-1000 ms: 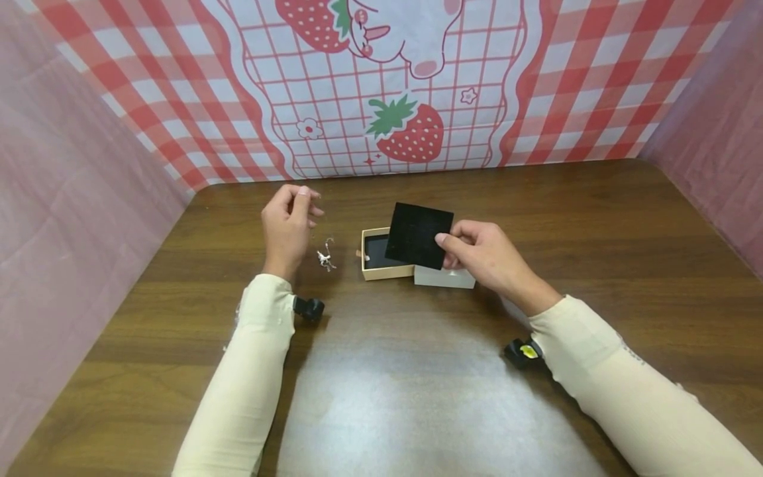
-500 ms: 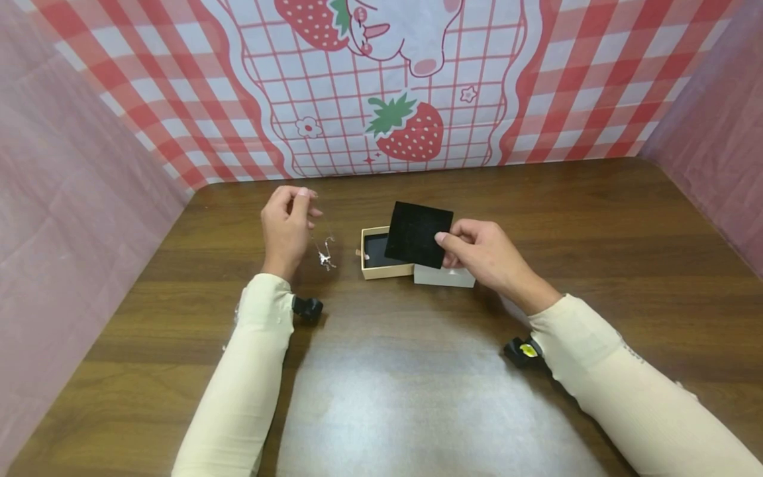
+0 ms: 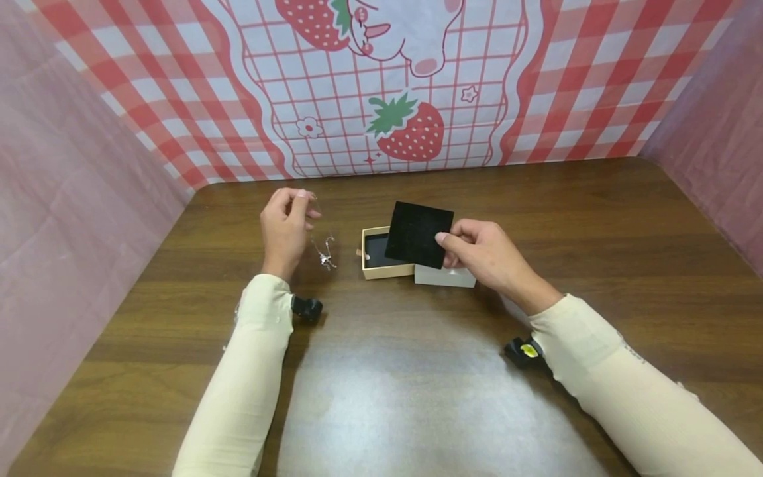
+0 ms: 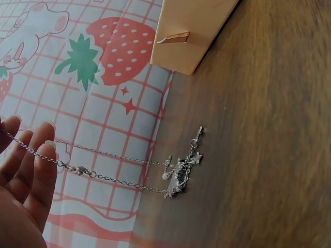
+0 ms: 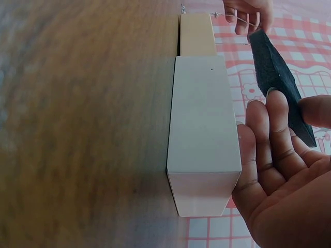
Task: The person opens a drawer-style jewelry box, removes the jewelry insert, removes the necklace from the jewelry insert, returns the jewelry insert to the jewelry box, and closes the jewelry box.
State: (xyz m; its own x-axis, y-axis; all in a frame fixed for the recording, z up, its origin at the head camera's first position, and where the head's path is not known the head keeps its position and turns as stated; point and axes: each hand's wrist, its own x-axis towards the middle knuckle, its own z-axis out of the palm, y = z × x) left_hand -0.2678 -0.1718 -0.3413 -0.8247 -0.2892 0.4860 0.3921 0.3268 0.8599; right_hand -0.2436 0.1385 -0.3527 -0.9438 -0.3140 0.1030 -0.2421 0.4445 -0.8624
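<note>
My left hand (image 3: pixel 285 232) pinches the thin silver chain of a necklace (image 3: pixel 324 259) between thumb and forefinger. Its cluster of charms (image 4: pixel 178 175) dangles at the bottom, low over the table; whether it touches the wood I cannot tell. A small clasp (image 4: pixel 77 170) shows partway down the chain. In my right hand (image 3: pixel 490 258), thumb and fingers grip the edge of a square black foam pad (image 3: pixel 418 234), held tilted above the box. Beneath that pad, a tan box tray (image 3: pixel 389 272) with a dark inside stands pulled partly out of a white sleeve (image 3: pixel 444 277). The pad hides part of both.
A small ribbon tab (image 4: pixel 176 37) sticks out of the tray's left end. Brown wood tabletop (image 3: pixel 381 371) spreads around the box. Behind it hangs a red and white checked cloth (image 3: pixel 334 149) with strawberries, and pink cloth (image 3: pixel 77 199) covers the sides.
The necklace sways slightly under my left hand, which has sunk a tiny bit. My right hand and the foam pad stay practically still.
</note>
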